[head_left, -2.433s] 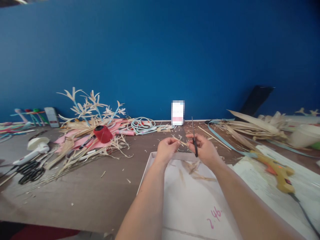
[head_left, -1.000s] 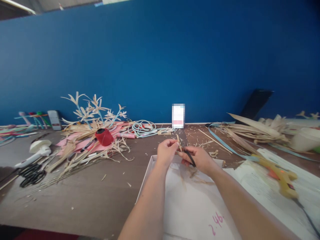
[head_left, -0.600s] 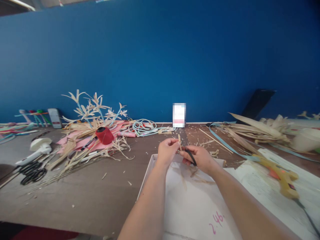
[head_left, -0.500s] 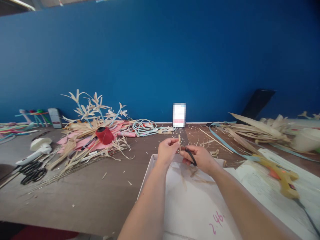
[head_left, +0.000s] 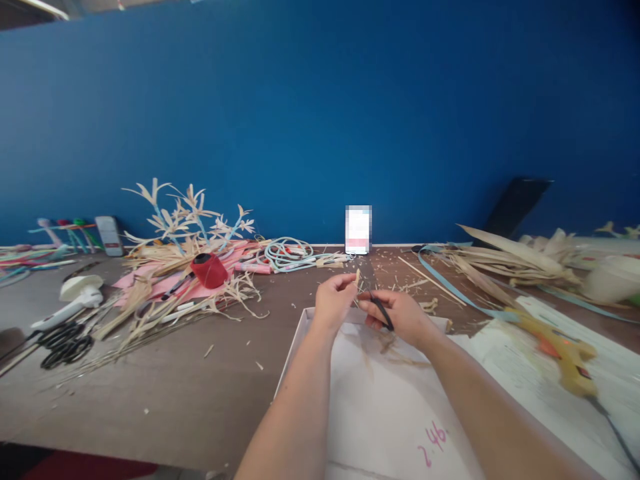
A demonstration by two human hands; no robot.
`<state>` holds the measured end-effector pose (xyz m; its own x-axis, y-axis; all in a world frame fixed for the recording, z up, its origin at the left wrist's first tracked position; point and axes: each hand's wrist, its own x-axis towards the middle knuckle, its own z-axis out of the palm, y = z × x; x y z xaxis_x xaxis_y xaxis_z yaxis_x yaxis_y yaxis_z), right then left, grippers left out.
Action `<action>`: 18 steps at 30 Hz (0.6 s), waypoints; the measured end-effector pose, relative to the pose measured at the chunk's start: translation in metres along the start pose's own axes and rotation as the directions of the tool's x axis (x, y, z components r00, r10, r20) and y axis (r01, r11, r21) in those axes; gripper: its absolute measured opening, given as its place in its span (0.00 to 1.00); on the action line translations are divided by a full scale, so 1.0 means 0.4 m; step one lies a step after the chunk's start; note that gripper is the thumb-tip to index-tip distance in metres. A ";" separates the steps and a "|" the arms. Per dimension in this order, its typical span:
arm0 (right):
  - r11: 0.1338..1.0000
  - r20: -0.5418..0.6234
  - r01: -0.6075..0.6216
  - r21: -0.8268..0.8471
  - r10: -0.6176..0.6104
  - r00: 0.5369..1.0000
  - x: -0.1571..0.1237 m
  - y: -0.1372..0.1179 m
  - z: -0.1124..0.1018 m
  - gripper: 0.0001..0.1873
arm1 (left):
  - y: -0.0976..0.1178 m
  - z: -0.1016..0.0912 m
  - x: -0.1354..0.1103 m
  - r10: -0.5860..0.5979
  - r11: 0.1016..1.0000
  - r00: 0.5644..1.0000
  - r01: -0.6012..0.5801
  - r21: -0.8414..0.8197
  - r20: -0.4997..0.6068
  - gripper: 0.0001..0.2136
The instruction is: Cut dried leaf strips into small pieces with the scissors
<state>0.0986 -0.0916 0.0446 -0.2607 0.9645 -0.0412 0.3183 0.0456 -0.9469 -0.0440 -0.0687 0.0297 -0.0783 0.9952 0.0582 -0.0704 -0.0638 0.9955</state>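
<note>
My left hand (head_left: 333, 298) pinches a small strip of dried husk (head_left: 357, 275) that sticks up past the fingertips. Beside it, my right hand (head_left: 399, 312) is wrapped round dark-handled scissors (head_left: 383, 312), whose blades point toward the strip. Whether the blades touch the strip is too small to tell. Both hands are above the far end of a white box (head_left: 370, 413) with pink handwriting on it. On the box, brownish husk scraps (head_left: 387, 343) lie under the right hand.
Left stand husk flowers (head_left: 193, 213), a red thread spool (head_left: 209, 270) and a white glue gun (head_left: 75, 307) with a coiled black cord. A yellow glue gun (head_left: 563, 353) rests on papers at right, near a husk pile (head_left: 530, 263). A lit phone (head_left: 358, 230) leans against the blue wall.
Both hands stay almost in place. The husk strip and left fingertips have shifted slightly, and the scissors have turned a little in my right hand.
</note>
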 end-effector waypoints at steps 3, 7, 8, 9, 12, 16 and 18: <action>1.000 0.000 -0.022 0.017 0.022 1.000 0.001 0.001 0.002 0.23 | 0.001 0.000 0.000 0.004 1.000 1.000 -0.004 -0.004 0.000 0.13; 1.000 0.000 -0.014 -0.003 0.014 1.000 0.002 0.000 0.002 0.23 | 0.004 0.000 -0.001 0.021 0.999 1.000 -0.021 0.028 -0.007 0.14; 1.000 -0.001 -0.008 -0.010 0.008 1.000 0.002 0.001 0.001 0.22 | 0.005 0.000 -0.001 0.024 0.999 1.000 -0.024 0.040 -0.011 0.14; 1.000 -0.002 -0.003 -0.015 0.003 1.000 0.003 0.002 0.001 0.22 | 0.005 0.000 -0.001 0.026 0.998 1.000 -0.025 0.052 -0.016 0.14; 1.000 -0.009 0.015 -0.022 -0.015 1.000 0.005 0.008 0.000 0.22 | 0.005 0.000 -0.002 0.036 0.997 0.999 -0.035 0.073 -0.019 0.14; 0.999 -0.007 0.027 -0.029 -0.028 1.000 0.006 0.014 0.000 0.21 | 0.004 0.001 -0.001 0.043 0.995 0.999 -0.041 0.088 -0.028 0.13; 0.999 -0.002 0.022 -0.026 -0.022 1.000 0.006 0.012 0.001 0.21 | 0.003 0.001 -0.001 0.045 0.995 0.998 -0.042 0.090 -0.031 0.13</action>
<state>0.0993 -0.0891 0.0398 -0.2655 0.9639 -0.0200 0.3358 0.0730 -0.9391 -0.0437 -0.0691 0.0309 -0.1125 0.9885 0.1007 0.0225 -0.0988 0.9949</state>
